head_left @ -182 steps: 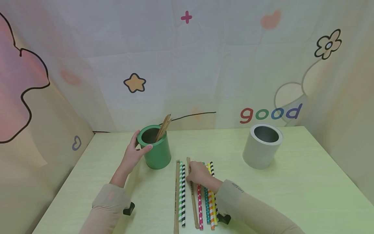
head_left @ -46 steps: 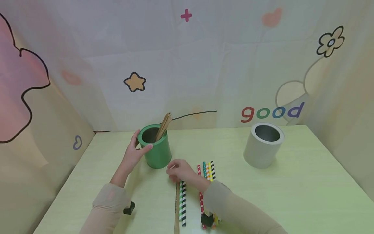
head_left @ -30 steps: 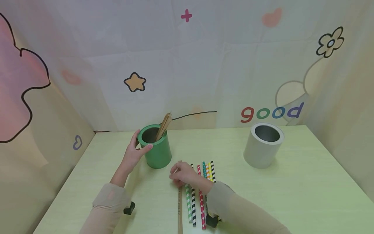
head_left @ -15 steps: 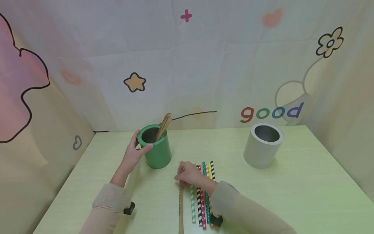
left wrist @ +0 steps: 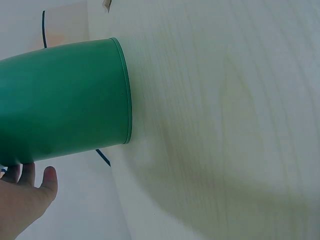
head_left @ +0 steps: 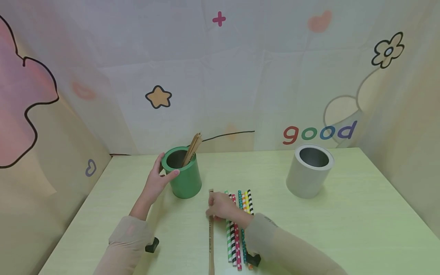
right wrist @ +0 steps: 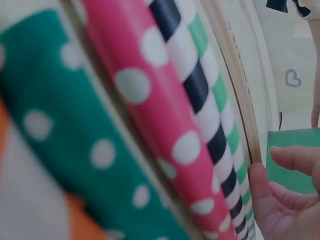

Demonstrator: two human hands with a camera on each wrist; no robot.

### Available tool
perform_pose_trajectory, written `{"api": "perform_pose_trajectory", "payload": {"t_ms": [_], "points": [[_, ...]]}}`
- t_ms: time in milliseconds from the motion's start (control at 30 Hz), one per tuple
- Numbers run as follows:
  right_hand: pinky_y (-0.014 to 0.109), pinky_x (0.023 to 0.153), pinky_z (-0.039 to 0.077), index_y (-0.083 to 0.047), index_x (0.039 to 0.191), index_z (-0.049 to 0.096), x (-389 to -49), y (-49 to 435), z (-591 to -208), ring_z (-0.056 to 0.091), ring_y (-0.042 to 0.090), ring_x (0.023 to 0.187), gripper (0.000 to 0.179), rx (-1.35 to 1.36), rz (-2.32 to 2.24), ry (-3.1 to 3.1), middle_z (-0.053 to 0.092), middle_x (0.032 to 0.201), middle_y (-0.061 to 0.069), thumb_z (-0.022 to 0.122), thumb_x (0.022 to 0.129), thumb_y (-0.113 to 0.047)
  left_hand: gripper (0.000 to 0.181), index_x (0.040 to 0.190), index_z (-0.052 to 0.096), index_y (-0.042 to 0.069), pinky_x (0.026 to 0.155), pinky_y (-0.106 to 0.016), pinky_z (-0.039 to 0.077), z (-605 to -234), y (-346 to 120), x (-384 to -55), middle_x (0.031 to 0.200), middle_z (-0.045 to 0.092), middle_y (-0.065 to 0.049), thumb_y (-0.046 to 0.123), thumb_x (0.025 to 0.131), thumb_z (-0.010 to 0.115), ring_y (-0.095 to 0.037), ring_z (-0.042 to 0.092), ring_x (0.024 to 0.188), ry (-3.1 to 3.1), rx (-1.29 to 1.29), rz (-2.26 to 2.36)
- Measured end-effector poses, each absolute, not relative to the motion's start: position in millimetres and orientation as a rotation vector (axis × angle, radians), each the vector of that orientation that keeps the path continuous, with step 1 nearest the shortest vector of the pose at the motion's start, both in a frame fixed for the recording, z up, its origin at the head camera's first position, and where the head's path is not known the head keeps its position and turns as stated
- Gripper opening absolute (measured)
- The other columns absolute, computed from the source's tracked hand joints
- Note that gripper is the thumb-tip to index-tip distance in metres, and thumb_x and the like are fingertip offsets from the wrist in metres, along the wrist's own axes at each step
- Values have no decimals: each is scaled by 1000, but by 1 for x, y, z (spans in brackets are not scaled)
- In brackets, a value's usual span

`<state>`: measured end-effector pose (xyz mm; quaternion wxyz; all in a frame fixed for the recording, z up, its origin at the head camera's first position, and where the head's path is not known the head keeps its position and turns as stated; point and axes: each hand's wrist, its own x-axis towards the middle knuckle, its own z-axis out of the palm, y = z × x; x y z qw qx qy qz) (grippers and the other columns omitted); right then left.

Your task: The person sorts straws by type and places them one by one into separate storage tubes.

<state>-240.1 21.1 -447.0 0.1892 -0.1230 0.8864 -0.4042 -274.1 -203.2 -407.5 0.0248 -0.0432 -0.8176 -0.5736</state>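
In the head view my left hand (head_left: 156,182) holds the rim of a green round pot (head_left: 187,181), thumb at the front. Several slim brown sticks (head_left: 192,149) lean inside it. My right hand (head_left: 223,207) lies over the upper part of a long flat brown stick (head_left: 211,244) with printing along it. In the right wrist view one fingertip (right wrist: 258,175) touches that stick; finger and thumb look apart. Just right of it lie paper straws: green-striped (head_left: 229,244), black-striped (head_left: 233,244), pink with white dots (head_left: 238,244) and teal with white dots (head_left: 240,196).
Orange, yellow (head_left: 246,196) and black-striped straws (head_left: 250,196) lie partly under the right sleeve (head_left: 268,233). A white round pot (head_left: 309,177) stands at the back right of the pale wooden table (head_left: 361,229). A printed cloth (head_left: 233,76) hangs behind.
A second brown stick has left the table since the earliest frame; the bundle in the green pot looks fuller. The green-striped and black-striped straws have shifted right, against the pink one. My left hand stays put.
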Motion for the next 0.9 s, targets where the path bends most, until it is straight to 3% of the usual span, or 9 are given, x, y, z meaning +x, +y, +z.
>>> {"api": "perform_pose_trajectory", "payload": {"t_ms": [267,667,900], "points": [[21,44,39,-2,91,57,-241,11,-450,48,10,48,24,-377,-1129,2540,56,70,3,69,72,-9,84,143,6,21,104,-54,19,-406,-202,-273,148,16,-4,35,82,61,-26,14,136,-2520,-135,-1781],[23,43,29,-8,77,45,-237,8,-456,38,12,49,31,-323,-1103,2630,39,57,-1,73,70,-20,86,143,6,20,104,-53,20,-407,-203,-273,147,17,-4,38,80,62,-26,15,135,-2529,-120,-1765],[22,42,30,-9,76,44,-234,6,-455,38,11,49,31,-310,-1007,2683,39,58,-1,74,69,-18,86,143,5,20,105,-54,19,-406,-202,-273,148,15,-4,37,80,62,-26,14,136,-2530,-124,-1777]]}}
